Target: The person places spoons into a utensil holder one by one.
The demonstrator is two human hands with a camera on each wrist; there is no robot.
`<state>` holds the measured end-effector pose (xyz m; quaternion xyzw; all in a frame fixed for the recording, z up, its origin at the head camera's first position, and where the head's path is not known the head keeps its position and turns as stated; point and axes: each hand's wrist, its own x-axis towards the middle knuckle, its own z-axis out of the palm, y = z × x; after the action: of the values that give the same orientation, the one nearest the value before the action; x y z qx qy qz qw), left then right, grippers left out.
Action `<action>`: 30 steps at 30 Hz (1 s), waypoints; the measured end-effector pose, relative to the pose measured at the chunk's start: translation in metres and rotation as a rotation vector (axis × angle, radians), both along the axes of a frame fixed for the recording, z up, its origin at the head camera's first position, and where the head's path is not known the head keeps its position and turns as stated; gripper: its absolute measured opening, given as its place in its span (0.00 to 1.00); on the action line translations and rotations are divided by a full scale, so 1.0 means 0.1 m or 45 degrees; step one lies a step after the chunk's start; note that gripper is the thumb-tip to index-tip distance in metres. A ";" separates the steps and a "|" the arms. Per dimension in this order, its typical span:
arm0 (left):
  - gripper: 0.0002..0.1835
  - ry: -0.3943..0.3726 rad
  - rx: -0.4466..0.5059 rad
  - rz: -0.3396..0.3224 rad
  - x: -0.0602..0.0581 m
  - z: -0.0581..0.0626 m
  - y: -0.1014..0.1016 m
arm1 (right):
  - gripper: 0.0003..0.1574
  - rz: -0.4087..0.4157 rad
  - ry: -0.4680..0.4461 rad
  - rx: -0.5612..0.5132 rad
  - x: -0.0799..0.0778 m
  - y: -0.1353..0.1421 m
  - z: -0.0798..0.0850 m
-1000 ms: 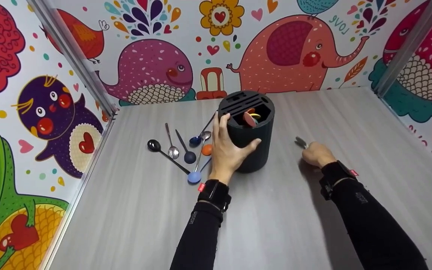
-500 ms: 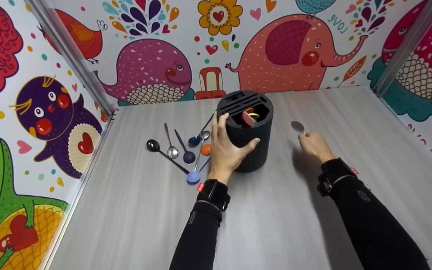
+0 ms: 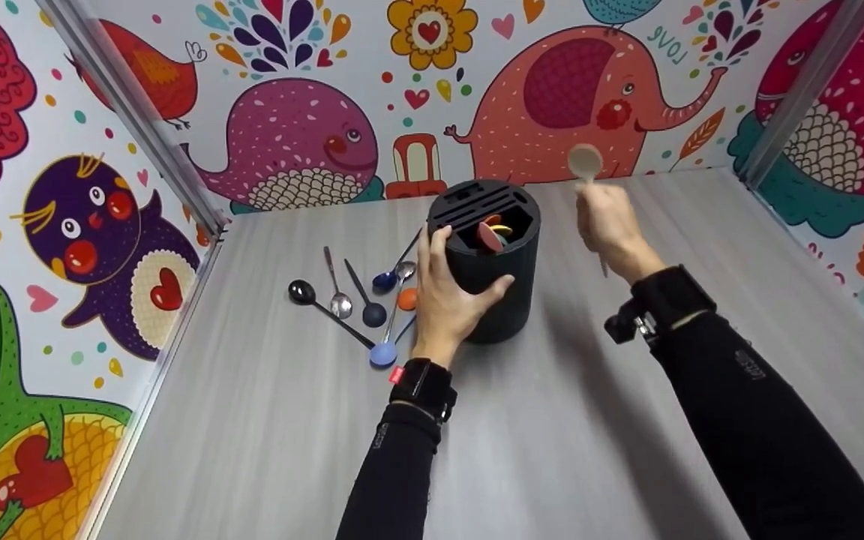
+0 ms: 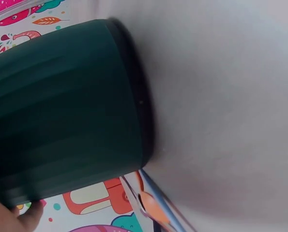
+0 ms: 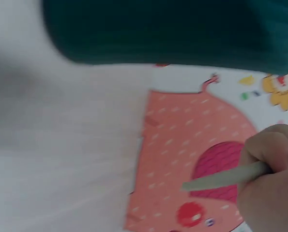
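A tall black utensil holder stands upright, its top cut with slots and a wide opening. Pink, orange and yellow utensil heads show inside that opening. My left hand holds the holder's left and near side, fingertips at the rim and thumb spread across the front. Right of the holder, my right hand grips a pale grey-green spoon by its handle, bowl up, raised over the table. In the right wrist view the spoon's handle end sticks out below the curled fingers.
Left of the holder lie several spoons: a black one, a silver one, a dark blue one, an orange one and a light blue one. Printed walls enclose the grey table at the back and sides.
My right hand has risen from near the tabletop and moved away from me, tilting the spoon upright with its bowl up. My left hand stays on the holder.
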<state>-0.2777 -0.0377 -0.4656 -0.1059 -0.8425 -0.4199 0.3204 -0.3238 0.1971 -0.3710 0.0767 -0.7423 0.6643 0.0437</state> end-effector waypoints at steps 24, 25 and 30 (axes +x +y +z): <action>0.55 -0.094 -0.018 0.017 0.02 0.02 0.02 | 0.25 0.290 0.391 -0.562 0.08 -0.70 0.48; 0.55 -0.089 -0.019 0.020 0.02 0.01 0.02 | 0.23 0.284 0.378 -0.539 0.07 -0.71 0.46; 0.55 -0.013 -0.018 0.028 0.01 0.01 0.00 | 0.17 0.231 0.339 -0.287 0.04 -0.67 0.40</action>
<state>-0.2766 -0.0378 -0.4649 -0.0967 -0.8482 -0.4111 0.3199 -0.3200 0.1304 -0.3311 0.2250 -0.6408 0.7285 0.0896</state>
